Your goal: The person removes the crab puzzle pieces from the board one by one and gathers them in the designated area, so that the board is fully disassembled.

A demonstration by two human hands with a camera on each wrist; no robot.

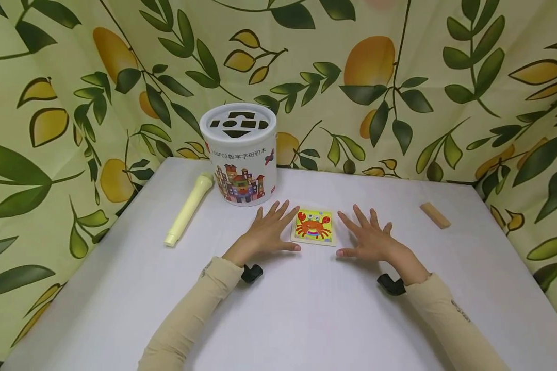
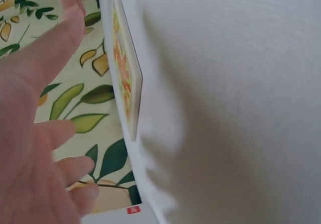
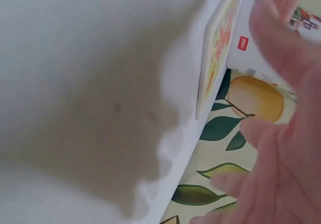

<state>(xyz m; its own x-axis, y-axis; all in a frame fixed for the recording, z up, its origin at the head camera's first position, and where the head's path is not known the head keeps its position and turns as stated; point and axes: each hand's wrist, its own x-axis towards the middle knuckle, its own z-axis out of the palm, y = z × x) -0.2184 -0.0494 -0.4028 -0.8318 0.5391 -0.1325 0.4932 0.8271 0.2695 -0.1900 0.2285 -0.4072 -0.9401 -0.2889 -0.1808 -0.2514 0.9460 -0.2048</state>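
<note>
A square crab picture puzzle (image 1: 313, 226) with a pale wooden edge lies flat on the table. To its left is my left hand (image 1: 270, 231), fingers spread and holding nothing. On the other side my right hand (image 1: 367, 237) is spread the same way, also holding nothing. In the left wrist view, the puzzle (image 2: 128, 71) appears edge-on beyond the thumb, apart from the fingers. The right wrist view shows the puzzle (image 3: 219, 48) beside the spread right hand (image 3: 281, 148), with a gap between them. Both hands cast shadows on the table.
A white block bucket (image 1: 241, 154) with shaped holes in its lid stands at the back left. Beside it lies a cream-coloured microphone-shaped stick (image 1: 189, 210). A small wooden block (image 1: 435, 215) is at the right. Patterned cloth (image 1: 306, 93) hangs behind the white table (image 1: 306, 319).
</note>
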